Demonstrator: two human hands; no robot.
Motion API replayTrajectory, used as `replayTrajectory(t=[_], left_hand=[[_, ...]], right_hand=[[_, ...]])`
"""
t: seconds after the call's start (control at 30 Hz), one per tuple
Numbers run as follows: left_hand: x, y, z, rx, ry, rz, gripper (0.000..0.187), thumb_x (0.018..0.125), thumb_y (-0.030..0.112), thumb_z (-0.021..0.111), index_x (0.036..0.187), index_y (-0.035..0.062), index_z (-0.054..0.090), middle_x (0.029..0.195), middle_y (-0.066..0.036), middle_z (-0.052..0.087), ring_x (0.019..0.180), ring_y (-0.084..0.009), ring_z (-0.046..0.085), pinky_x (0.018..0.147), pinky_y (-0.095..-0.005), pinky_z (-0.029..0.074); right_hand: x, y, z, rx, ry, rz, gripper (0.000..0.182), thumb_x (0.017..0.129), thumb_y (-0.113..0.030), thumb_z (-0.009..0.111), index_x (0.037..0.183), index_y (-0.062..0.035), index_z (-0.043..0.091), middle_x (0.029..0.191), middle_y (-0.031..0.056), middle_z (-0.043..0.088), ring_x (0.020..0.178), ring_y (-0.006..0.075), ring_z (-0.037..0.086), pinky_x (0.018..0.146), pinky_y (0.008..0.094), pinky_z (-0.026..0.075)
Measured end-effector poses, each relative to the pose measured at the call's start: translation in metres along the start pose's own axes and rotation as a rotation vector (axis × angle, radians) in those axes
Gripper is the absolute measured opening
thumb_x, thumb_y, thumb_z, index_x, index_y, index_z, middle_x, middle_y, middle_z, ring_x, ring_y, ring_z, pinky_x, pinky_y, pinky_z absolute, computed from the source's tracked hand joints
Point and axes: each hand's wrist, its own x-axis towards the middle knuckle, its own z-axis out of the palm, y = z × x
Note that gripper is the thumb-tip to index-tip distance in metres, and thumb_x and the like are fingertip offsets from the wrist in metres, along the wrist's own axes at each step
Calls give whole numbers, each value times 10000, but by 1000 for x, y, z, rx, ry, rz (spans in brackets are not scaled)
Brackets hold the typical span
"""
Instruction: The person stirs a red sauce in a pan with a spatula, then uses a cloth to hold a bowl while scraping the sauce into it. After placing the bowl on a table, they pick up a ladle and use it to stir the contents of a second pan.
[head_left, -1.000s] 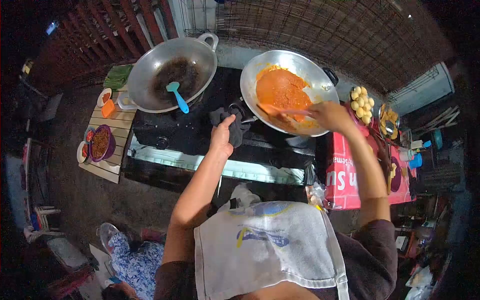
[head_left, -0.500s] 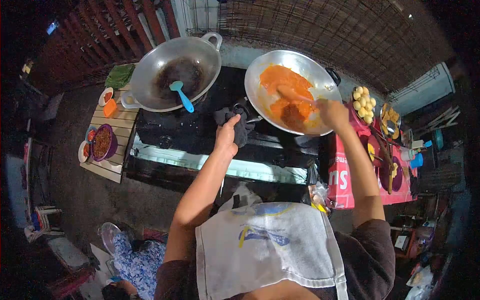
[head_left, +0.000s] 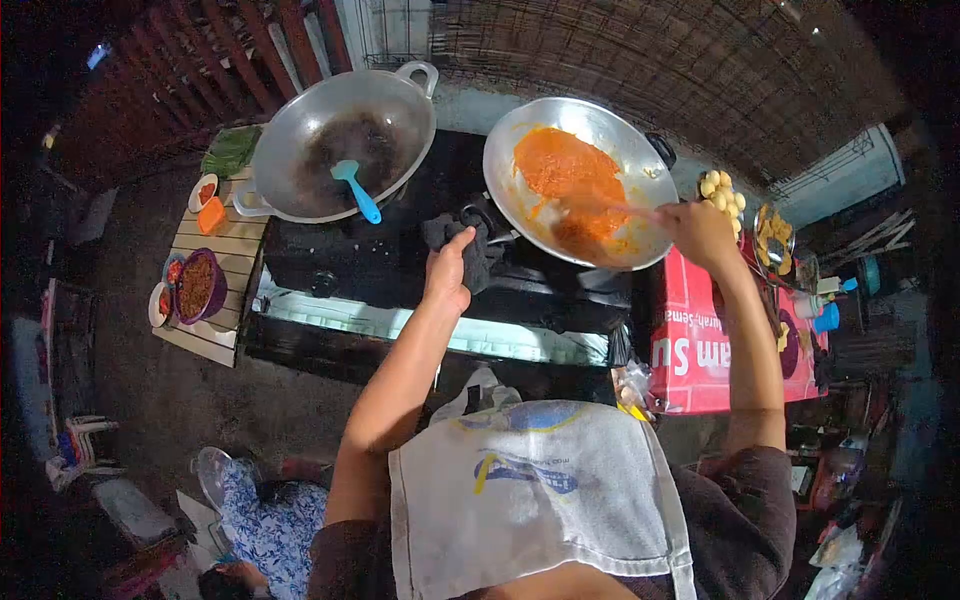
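Observation:
My left hand (head_left: 450, 268) is closed round a dark cloth (head_left: 482, 262) at the near-left handle of a metal wok (head_left: 640, 240). The wok sits on the black stove with thick orange paste (head_left: 565, 165) inside, darker toward the near side. My right hand (head_left: 700, 230) grips the handle of a wooden spatula (head_left: 632, 207) above the wok's right rim. Motion blurs the spatula's head, which is in the paste.
Left of it on the stove (head_left: 390, 245) stands a larger wok (head_left: 280, 165) holding a blue spatula (head_left: 358, 190). Bowls and leaves rest on a slatted table (head_left: 225, 275). Peeled eggs (head_left: 722, 198) lie beyond the red-covered table (head_left: 690, 350). A person in blue-patterned clothing (head_left: 265, 515) is behind.
My right hand has moved right and slightly down, drawing the spatula along with it. The paste lies spread differently in the wok. My left hand keeps its grip on the cloth.

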Motion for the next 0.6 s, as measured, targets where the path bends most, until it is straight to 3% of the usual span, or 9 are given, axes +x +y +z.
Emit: replayTrajectory(t=[0.1,0.13,0.23,0.4,0.5,0.6], left_hand=[[1,-1,1,-13,0,2,148,794,131,558,913,44,560,904,-90,606,805,-232,604,754,-361,496],[-1,0,2,-19,2,-2,137,791,135,564,900,52,564,887,-84,608,793,-226,606,742,-356,496],[-9,5,7,7,28,-16,134,787,139,571,896,61,569,860,-74,611,776,-215,606,708,-348,494],[-9,5,8,36,19,6,149,793,132,557,916,49,561,859,-74,605,775,-218,605,697,-344,491],[1,0,1,15,-11,32,159,797,125,548,931,40,551,867,-78,600,789,-230,603,721,-349,495],[-3,2,3,7,-19,26,175,800,123,544,951,35,542,886,-87,597,811,-246,600,748,-359,497]], right_hand=[[-27,-24,-5,72,-41,-159,240,822,-289,479,922,-155,652,752,152,615,687,319,606,597,406,477],[-25,-30,-3,-46,-137,-54,230,804,-309,493,912,-191,658,795,142,625,738,318,609,650,419,490],[-6,-2,14,-143,-122,79,225,802,-303,492,894,-182,658,770,144,622,730,323,606,641,418,489],[-43,-13,-7,-59,-66,-161,215,812,-260,482,927,-168,638,723,121,621,637,317,604,573,414,481],[-42,4,4,-268,-128,-34,208,816,-250,477,926,-179,640,698,112,617,629,308,603,555,412,477],[-33,28,-8,-284,-43,-44,182,812,-247,482,866,-177,642,686,82,620,617,283,604,526,395,474]])
